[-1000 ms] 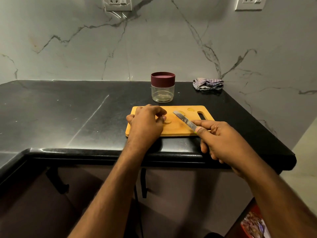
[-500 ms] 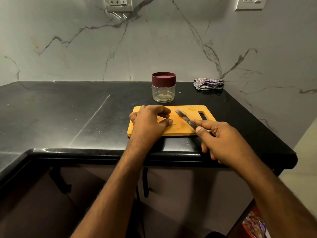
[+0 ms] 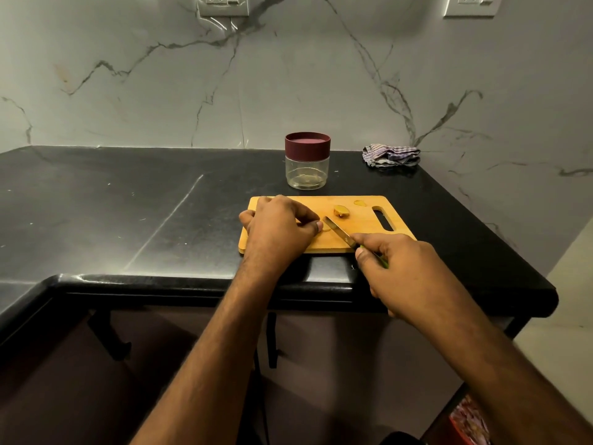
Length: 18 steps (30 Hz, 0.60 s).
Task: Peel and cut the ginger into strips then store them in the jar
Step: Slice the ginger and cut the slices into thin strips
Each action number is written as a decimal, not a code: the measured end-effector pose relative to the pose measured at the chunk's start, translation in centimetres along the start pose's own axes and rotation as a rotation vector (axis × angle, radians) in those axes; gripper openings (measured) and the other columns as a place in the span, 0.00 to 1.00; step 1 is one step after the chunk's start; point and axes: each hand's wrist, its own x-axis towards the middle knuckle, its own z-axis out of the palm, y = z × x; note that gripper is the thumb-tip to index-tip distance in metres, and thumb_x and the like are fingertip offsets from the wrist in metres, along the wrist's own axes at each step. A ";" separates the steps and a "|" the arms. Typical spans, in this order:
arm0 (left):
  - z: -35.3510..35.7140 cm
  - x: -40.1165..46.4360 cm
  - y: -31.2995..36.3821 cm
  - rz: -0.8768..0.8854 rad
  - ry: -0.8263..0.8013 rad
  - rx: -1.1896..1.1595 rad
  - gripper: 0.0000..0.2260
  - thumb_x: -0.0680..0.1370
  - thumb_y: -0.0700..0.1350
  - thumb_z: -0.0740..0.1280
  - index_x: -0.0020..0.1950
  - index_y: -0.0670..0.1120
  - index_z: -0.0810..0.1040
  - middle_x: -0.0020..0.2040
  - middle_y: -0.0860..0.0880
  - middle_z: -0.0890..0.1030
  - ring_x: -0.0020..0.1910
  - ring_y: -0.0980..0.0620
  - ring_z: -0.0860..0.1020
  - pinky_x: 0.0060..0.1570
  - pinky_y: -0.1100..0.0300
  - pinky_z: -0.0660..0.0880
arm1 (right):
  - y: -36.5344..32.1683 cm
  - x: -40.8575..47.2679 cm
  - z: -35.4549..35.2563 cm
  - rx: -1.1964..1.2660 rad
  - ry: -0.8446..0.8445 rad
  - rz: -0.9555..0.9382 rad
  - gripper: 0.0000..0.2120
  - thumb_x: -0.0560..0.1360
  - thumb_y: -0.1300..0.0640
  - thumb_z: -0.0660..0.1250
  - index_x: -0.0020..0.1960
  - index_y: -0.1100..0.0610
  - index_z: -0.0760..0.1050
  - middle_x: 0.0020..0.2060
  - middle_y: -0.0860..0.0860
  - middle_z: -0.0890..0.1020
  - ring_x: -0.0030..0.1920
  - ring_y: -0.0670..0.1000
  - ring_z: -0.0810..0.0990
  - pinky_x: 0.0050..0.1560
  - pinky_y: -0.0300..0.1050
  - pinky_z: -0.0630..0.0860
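A wooden cutting board (image 3: 362, 216) lies on the black counter near its front edge. My left hand (image 3: 279, 231) rests on the board's left half with curled fingers, pinching a thin ginger slice (image 3: 324, 229) under the fingertips. My right hand (image 3: 404, 274) grips a knife (image 3: 340, 233) by its green handle; the blade tip sits right beside my left fingertips. A ginger chunk (image 3: 340, 211) lies loose on the board behind the blade, with a small scrap of peel (image 3: 360, 203) at the board's back edge. The clear jar (image 3: 307, 160) with a maroon lid stands shut behind the board.
A crumpled checked cloth (image 3: 391, 155) lies at the back right of the black counter (image 3: 128, 203). The counter's right edge drops off just past the board. Marble wall with sockets (image 3: 223, 4) rises behind.
The knife blade has dropped and drawn closer to my left fingertips. My left hand shifted slightly left, uncovering the ginger chunk behind the blade.
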 end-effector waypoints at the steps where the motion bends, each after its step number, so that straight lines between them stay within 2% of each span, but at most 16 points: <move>1: 0.1 0.1 -0.1 0.006 -0.001 -0.004 0.07 0.76 0.56 0.72 0.53 0.58 0.85 0.54 0.59 0.82 0.67 0.52 0.69 0.65 0.47 0.60 | 0.1 0.0 0.0 0.007 0.008 0.004 0.17 0.81 0.48 0.59 0.68 0.38 0.71 0.38 0.45 0.78 0.36 0.45 0.79 0.38 0.44 0.81; 6: 0.1 0.0 -0.2 0.028 -0.018 -0.019 0.07 0.77 0.55 0.71 0.53 0.58 0.85 0.55 0.60 0.81 0.68 0.52 0.68 0.66 0.45 0.59 | 0.2 0.0 0.1 -0.002 0.013 -0.002 0.17 0.81 0.49 0.59 0.69 0.39 0.71 0.38 0.43 0.77 0.36 0.45 0.79 0.36 0.41 0.80; 13: 0.2 -0.1 -0.3 0.047 -0.001 0.004 0.07 0.76 0.59 0.71 0.52 0.60 0.84 0.51 0.62 0.80 0.66 0.53 0.68 0.63 0.46 0.59 | 0.4 0.3 -0.2 -0.058 -0.032 -0.055 0.17 0.81 0.48 0.58 0.69 0.38 0.70 0.42 0.43 0.78 0.35 0.44 0.78 0.30 0.36 0.70; 18: 0.3 -0.2 -0.2 0.040 0.001 0.010 0.07 0.76 0.59 0.71 0.51 0.60 0.84 0.51 0.62 0.81 0.67 0.53 0.67 0.63 0.47 0.58 | 0.6 0.1 -0.1 -0.064 -0.002 -0.072 0.17 0.81 0.47 0.58 0.68 0.37 0.71 0.40 0.41 0.77 0.33 0.45 0.77 0.29 0.36 0.68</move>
